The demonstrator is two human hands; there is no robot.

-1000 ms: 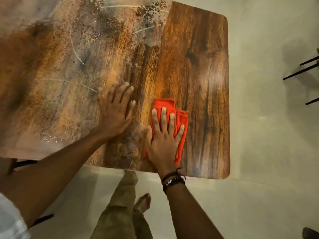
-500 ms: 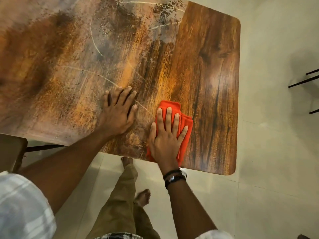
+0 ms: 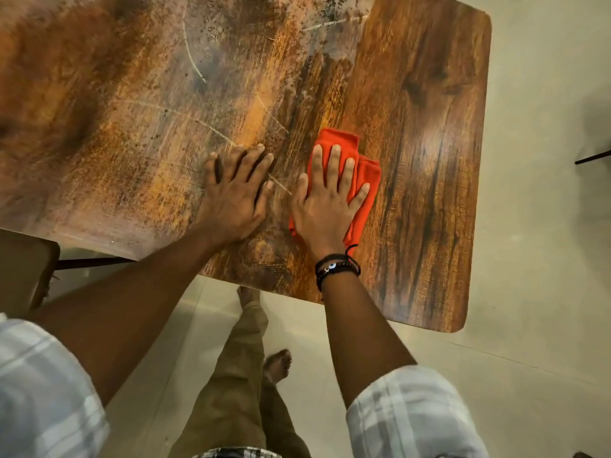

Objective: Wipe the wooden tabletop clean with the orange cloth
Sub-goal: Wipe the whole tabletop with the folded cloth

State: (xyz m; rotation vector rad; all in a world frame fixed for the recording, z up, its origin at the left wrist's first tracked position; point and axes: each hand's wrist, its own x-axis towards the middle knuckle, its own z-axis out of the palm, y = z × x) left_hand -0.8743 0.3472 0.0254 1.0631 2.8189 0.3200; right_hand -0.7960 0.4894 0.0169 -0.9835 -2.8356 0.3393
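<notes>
The wooden tabletop [image 3: 423, 104] fills the upper part of the head view. Its left and middle carry a whitish, speckled film with curved streaks; the right strip looks dark and glossy. A folded orange cloth [image 3: 365, 180] lies near the front edge, at the border between the two areas. My right hand [image 3: 325, 206] presses flat on the cloth, fingers spread, and covers most of it. My left hand [image 3: 234, 193] rests flat on the bare wood just left of the cloth, holding nothing.
The table's front edge runs diagonally below my wrists, its rounded corner [image 3: 458, 325] at lower right. Pale tiled floor [image 3: 535, 259] surrounds it. A brown seat [image 3: 23, 269] stands at the left edge, and thin dark legs [image 3: 591, 157] show at far right.
My right hand has pushed the cloth forward, away from the front edge. The left hand stays flat beside it. The view has shifted, so the table sits further right in frame.
</notes>
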